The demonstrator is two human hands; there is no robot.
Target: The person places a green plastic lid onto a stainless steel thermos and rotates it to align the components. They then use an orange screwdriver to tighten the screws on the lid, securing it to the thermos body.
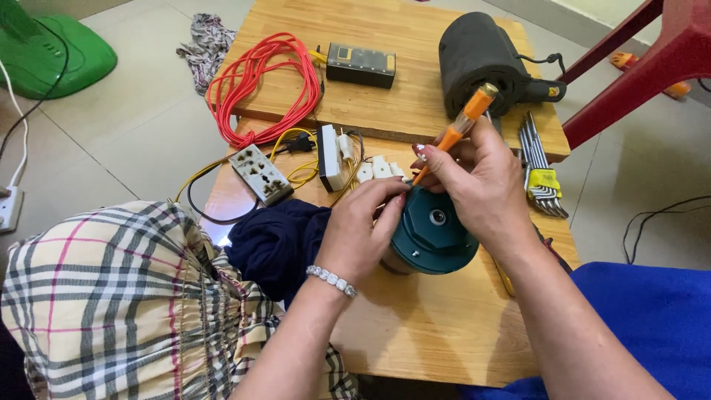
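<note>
Motor (433, 233): round teal housing with a central shaft hole, on the near wooden table (429, 333), between both hands and partly under them.

Left hand (359, 233): fingers curled against the motor's left rim, steadying it; beaded bracelet (332, 281) at the wrist.

Right hand (481, 189): closed around an orange screwdriver (463, 122), held tilted, its tip down at the motor's upper left edge, just beside the left fingertips.

Dark blue cloth (274, 241): left of the motor, touching the left hand.

Socket strip (261, 174), white connectors (378, 168): behind the motor, near the table's far edge.

Hex key set (541, 174): right of the right hand, apart from it.

Far table: red cable coil (259, 81), black box (361, 64), black roll (478, 55).

Floor, upper left: green fan base (55, 52).
</note>
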